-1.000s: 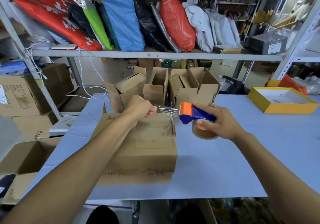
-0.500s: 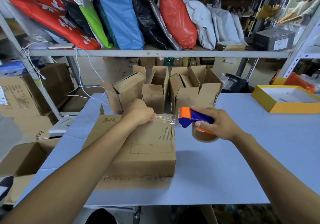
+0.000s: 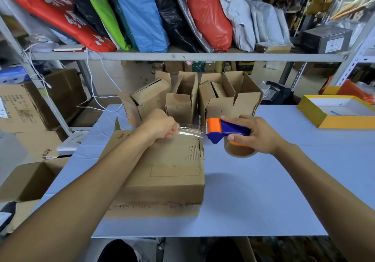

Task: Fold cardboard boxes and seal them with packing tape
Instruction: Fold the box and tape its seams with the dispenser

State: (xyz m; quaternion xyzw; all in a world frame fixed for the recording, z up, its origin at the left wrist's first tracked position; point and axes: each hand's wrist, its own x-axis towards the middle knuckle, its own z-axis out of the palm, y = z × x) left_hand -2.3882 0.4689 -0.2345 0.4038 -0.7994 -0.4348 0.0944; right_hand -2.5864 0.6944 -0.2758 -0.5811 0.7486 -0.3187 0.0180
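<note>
A folded brown cardboard box lies flat side up on the pale blue table, in front of me. My left hand hovers over its far edge and pinches the free end of a clear tape strip. The strip runs right to a blue and orange tape dispenser, gripped by my right hand just past the box's right far corner. A brown tape roll hangs under the dispenser.
Several open cardboard boxes stand in a row at the table's far side. A yellow tray-like box sits at the far right. More cartons are stacked on the floor to the left. A shelf with coloured bags runs overhead.
The tape strip between my hands has lengthened a little, and both hands have come lower toward the box's far edge. The box stays in place.
</note>
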